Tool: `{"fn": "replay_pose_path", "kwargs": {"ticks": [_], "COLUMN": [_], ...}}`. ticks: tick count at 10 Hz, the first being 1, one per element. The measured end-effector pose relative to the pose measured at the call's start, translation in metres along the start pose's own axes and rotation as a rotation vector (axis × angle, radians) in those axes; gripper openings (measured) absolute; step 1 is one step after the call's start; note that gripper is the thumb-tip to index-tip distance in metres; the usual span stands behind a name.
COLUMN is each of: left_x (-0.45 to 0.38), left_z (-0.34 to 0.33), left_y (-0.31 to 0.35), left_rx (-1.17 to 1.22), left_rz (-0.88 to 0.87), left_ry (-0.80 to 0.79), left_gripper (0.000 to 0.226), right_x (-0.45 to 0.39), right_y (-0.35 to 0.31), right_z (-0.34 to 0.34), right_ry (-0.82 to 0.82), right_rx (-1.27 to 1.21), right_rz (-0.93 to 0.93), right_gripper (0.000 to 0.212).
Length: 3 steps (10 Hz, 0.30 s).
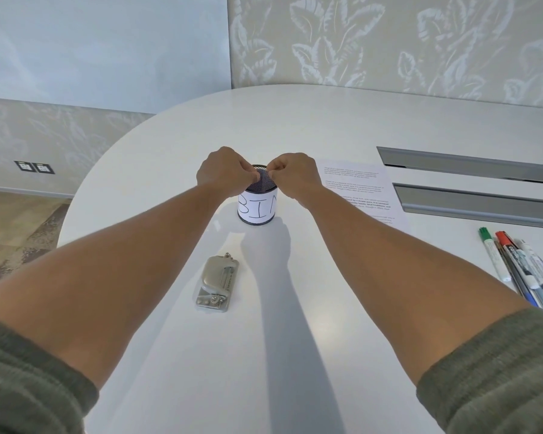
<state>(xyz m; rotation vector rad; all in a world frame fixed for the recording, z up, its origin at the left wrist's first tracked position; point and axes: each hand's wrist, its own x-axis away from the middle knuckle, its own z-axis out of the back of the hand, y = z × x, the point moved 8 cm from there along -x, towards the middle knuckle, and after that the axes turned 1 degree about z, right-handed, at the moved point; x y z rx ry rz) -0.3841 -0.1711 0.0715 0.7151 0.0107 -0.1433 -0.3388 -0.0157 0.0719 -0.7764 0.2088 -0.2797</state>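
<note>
A small black mesh cup (257, 208) with a white paper label reading "BIN" stands at the middle of the white table (326, 126). My left hand (224, 172) and my right hand (295, 175) hover right over its open top, fingers curled, fingertips nearly meeting above the rim. Whether anything is pinched between the fingertips cannot be made out. Closer to me lies a metal hole punch (216, 285).
A printed sheet of paper (358, 192) lies to the right of the cup, partly under my right forearm. Several markers (521, 267) lie at the right edge. Two grey cable slots (470, 164) are set into the table at the far right. The table's rounded edge curves at left.
</note>
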Motion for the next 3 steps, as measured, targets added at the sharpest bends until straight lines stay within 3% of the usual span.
{"fn": "replay_pose_path", "kwargs": {"ticks": [1,2,3], "left_x": [0.005,0.012,0.019], "left_z": [0.001,0.003,0.006], "left_y": [0.006,0.012,0.021], "left_rx": [-0.001,0.035,0.057], "left_rz": [-0.017,-0.020,-0.037], "left_ry": [0.025,0.056,0.093], "left_gripper": [0.016,0.008,0.021], "right_x": [0.003,0.010,0.018], "right_y": [0.000,-0.002,-0.008], "right_z": [0.003,0.012,0.023], "right_ry": [0.032,0.081,0.143], "right_rx": [-0.087,-0.086,-0.070], "right_rz": [0.007,0.043,0.086], "right_gripper": [0.017,0.026,0.032]}}
